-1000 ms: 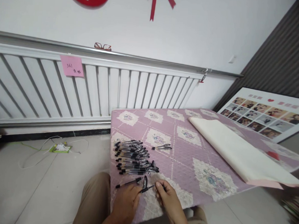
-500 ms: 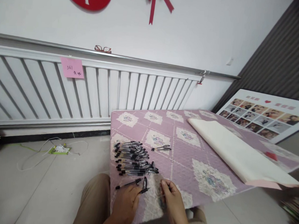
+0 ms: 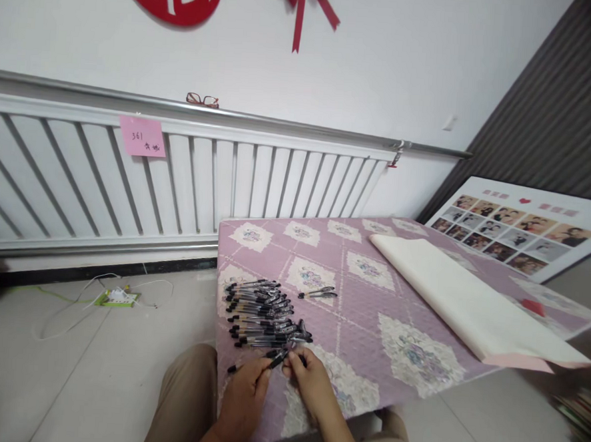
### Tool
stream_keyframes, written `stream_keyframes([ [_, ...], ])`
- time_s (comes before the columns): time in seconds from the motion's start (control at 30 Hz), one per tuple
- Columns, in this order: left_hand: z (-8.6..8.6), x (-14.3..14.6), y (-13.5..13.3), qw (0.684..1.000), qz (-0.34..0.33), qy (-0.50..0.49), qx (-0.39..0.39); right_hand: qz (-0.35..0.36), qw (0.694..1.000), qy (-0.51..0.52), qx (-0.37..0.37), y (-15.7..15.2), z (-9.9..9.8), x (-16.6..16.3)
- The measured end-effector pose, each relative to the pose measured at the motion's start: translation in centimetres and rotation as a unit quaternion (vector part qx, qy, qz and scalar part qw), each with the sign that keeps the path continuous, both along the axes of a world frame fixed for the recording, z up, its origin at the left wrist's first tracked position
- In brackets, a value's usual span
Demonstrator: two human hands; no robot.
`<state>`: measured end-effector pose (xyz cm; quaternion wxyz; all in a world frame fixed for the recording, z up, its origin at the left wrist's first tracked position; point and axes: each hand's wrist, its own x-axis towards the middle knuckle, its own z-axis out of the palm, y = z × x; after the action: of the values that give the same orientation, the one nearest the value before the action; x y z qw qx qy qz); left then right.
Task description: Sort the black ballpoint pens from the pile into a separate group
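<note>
A pile of several black-capped pens [image 3: 262, 312] lies on the left part of a pink quilted cloth with flower squares [image 3: 370, 312]. Just in front of the pile my left hand [image 3: 245, 395] pinches a black pen [image 3: 267, 360] that lies slanted, its tip pointing left. My right hand [image 3: 310, 385] has its fingers closed on the same pen's right end, and the two hands touch. Two loose pen parts [image 3: 318, 292] lie apart behind the pile.
A long cream roll of paper [image 3: 465, 305] lies across the right of the cloth. A white slatted radiator cover [image 3: 178, 180] with a pink note [image 3: 141, 136] and red glasses [image 3: 203, 100] stands behind. A photo board [image 3: 520, 228] leans at right. Cables [image 3: 105, 296] lie on the tiled floor.
My right hand has moved left from the cloth to meet the left hand at the pen. The pen cap that stood by the left hand is no longer seen apart.
</note>
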<state>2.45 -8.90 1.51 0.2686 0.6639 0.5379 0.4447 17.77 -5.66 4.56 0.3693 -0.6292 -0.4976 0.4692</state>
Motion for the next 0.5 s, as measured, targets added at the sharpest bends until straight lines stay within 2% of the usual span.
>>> stream_keyframes([
  [0.2,0.7,0.1,1.6,1.0,-0.003,0.001,-0.017,0.003,1.0,-0.012,0.019,1.0,-1.1,-0.4],
  [0.33,0.7,0.1,2.1,1.0,-0.005,0.011,-0.028,0.003,0.998,-0.038,0.059,0.8,-1.1,0.3],
  [0.5,0.7,-0.2,1.4,0.996,-0.053,0.065,-0.018,0.086,0.977,-0.146,0.129,-0.2,-0.9,1.1],
])
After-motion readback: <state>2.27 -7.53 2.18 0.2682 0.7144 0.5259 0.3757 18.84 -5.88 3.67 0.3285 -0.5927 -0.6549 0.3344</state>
